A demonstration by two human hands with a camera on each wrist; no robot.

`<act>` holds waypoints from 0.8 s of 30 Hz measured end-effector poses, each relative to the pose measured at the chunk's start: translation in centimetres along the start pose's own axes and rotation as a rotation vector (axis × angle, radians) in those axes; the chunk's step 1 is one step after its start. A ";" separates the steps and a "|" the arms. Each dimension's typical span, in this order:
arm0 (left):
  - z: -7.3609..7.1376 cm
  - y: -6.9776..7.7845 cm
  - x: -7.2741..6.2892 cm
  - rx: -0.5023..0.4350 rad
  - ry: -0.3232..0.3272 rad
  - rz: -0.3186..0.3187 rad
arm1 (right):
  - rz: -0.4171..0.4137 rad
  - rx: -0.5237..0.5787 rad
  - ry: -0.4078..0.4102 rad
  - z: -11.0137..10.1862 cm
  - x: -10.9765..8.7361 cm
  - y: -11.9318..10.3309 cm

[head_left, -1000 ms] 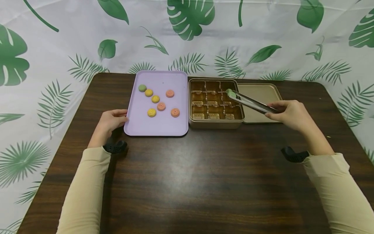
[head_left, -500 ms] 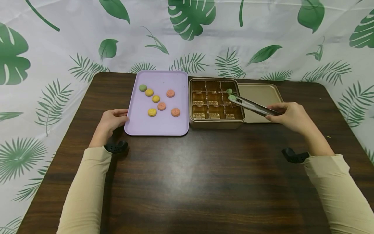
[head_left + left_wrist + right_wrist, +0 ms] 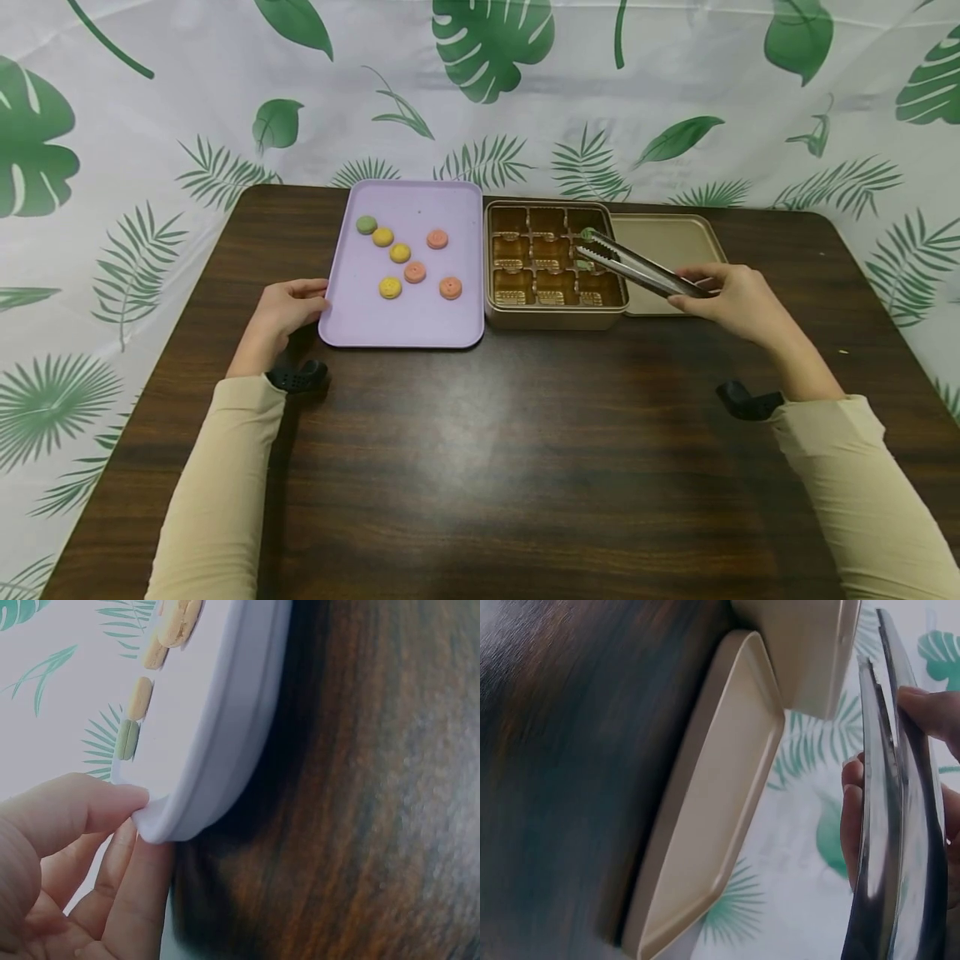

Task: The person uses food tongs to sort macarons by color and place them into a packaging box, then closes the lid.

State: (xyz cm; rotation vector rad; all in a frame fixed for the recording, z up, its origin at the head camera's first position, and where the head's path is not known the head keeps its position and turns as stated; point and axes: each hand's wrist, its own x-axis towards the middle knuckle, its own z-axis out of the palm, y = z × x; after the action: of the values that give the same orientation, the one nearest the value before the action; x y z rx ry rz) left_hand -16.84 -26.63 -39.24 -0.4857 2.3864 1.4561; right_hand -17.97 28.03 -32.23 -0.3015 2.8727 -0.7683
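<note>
Gripping parted tongs (image 3: 656,278) over the gold box (image 3: 555,320), my right hand (image 3: 738,302) seems at the release step; my left hand (image 3: 283,312) pinches the lilac tray (image 3: 405,330). I'd lift clear next.

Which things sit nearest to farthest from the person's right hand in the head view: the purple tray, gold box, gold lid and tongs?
From the right hand:
1. Tongs: gripped in it.
2. Gold lid: just left.
3. Gold box: left of the lid.
4. Purple tray: farthest left.
</note>
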 end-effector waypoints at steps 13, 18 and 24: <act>0.0 0.1 -0.2 0.001 0.003 -0.013 | -0.061 0.025 -0.008 1.1 0.2 -4.0; 0.0 0.1 -0.2 0.001 0.002 -0.012 | -0.117 0.026 -0.011 1.9 0.1 -5.7; -0.1 0.2 -0.3 0.005 0.003 -0.016 | -0.146 0.029 -0.048 2.8 0.3 -7.6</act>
State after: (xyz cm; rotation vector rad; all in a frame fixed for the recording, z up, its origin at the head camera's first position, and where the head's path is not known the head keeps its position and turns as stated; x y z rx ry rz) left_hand -16.71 -26.57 -38.93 -0.5047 2.3833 1.4430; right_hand -16.55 20.20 -30.81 -0.5229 2.8164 -0.8138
